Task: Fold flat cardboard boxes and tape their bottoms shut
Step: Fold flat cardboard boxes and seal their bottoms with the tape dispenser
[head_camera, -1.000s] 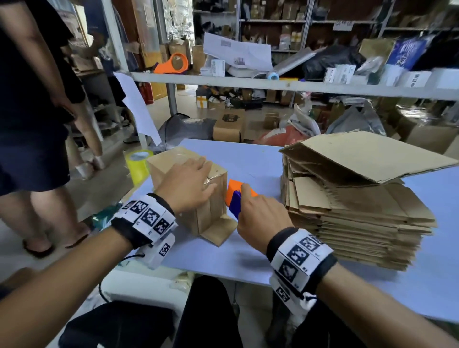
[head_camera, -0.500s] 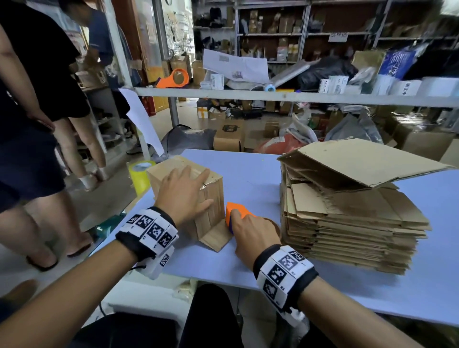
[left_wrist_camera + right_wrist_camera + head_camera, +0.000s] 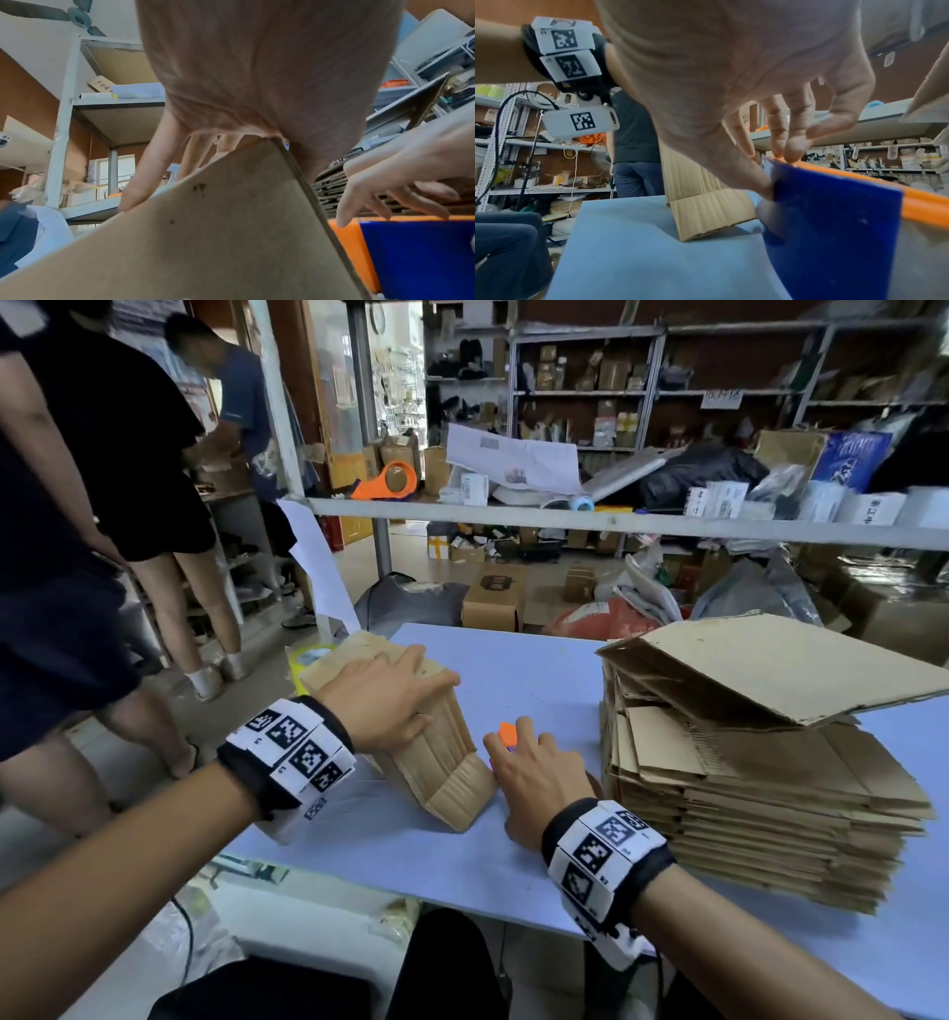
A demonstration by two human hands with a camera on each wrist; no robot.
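Since earlier, right hand (image 3: 539, 775) has sunk onto the tape dispenser (image 3: 839, 219).
No writing is legible on it. Curled fingers (image 3: 791, 142) grip its orange edge; left hand (image 3: 382, 698) lies flat atop the box (image 3: 436, 752), at the dispenser's nine o'clock.

On the pale blue surface (image 3: 513, 670) the folded brown cardboard box (image 3: 436, 752) stands at nine o'clock, the tall stack of flat brown cardboard sheets (image 3: 760, 788) at three o'clock. Between them sits the orange-and-blue tape dispenser (image 3: 507, 733), just beside the box; the grey metal shelf (image 3: 616, 522) runs behind at twelve o'clock.
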